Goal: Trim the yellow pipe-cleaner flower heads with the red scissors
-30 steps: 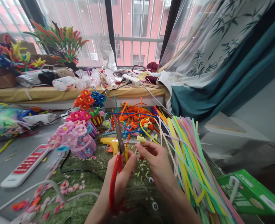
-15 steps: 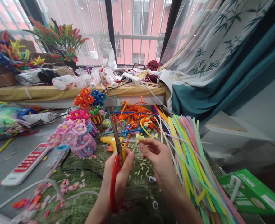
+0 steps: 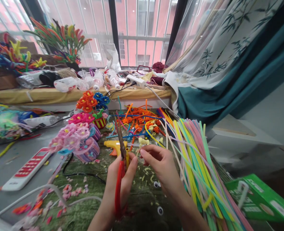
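Note:
My left hand (image 3: 129, 176) is wrapped round a pair of scissors (image 3: 121, 141) with red handles, blades pointing up and away. The thumb and fingertips of my right hand (image 3: 163, 165) pinch a small pale-yellow fuzzy pipe-cleaner piece (image 3: 144, 141), whose tufted end stands above them. Its lower part is mostly hidden by the fingers. Just beyond my left hand lies a yellow glue gun (image 3: 111, 144), partly covered by the scissors. Pale-yellow clippings (image 3: 145, 176) are scattered on the green mat (image 3: 89, 202) beneath both hands.
Long pastel pipe cleaners (image 3: 192, 154) lie to the right, near a green box (image 3: 259, 195). Pipe-cleaner flowers (image 3: 76, 134) and a white-and-red remote (image 3: 27, 168) are left. Orange pieces (image 3: 139, 118) pile up behind. Googly eyes (image 3: 160, 210) and a white cable (image 3: 52, 187) lie nearer.
My right fingertips have shifted slightly left and down along the pale-yellow piece, so more of its tufted end shows. The scissors have tilted slightly in my left hand.

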The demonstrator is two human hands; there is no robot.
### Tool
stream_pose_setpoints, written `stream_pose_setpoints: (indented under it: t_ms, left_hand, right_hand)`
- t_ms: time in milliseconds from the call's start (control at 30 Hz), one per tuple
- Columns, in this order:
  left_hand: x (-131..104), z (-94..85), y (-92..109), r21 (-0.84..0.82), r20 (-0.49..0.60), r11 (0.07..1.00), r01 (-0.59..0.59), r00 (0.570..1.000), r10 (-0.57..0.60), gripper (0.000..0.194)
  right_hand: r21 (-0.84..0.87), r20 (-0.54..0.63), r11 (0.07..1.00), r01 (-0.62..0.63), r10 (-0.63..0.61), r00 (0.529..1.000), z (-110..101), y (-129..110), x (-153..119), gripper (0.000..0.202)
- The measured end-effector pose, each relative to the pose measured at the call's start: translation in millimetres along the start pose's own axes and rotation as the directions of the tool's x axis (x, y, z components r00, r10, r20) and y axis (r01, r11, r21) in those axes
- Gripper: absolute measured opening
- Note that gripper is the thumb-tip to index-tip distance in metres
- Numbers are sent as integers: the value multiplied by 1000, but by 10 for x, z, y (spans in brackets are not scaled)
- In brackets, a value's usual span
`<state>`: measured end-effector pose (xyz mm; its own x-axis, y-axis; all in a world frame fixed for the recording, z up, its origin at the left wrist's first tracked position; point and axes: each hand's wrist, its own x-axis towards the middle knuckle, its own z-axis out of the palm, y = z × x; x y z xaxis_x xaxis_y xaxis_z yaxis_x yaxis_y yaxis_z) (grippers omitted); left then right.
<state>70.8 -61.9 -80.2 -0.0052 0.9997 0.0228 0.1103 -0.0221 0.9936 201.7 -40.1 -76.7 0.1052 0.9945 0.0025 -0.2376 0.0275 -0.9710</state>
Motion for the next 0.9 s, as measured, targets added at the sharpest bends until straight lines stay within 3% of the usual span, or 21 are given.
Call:
stream_pose_setpoints:
  t_ms: [433, 667, 800, 900]
  left_hand:
    - [-1, 26, 20, 24, -32, 1000, 18, 999, -17, 27]
    - [-23, 38, 46, 34, -44, 998, 43, 998, -42, 27]
    - [-32, 61, 69, 41, -18, 998, 55, 998, -55, 30]
    - [-33, 52, 78, 34, 30, 998, 56, 998, -57, 39]
  right_hand:
    - [28, -13, 1000, -12, 12, 1000, -3, 9, 4, 18]
    - [149, -44, 989, 22, -15, 999, -28, 3, 40, 52]
    - [95, 6, 992, 83, -84, 996, -65, -3, 36, 25]
    - [70, -50, 991, 118, -115, 992, -98, 4, 34, 16]
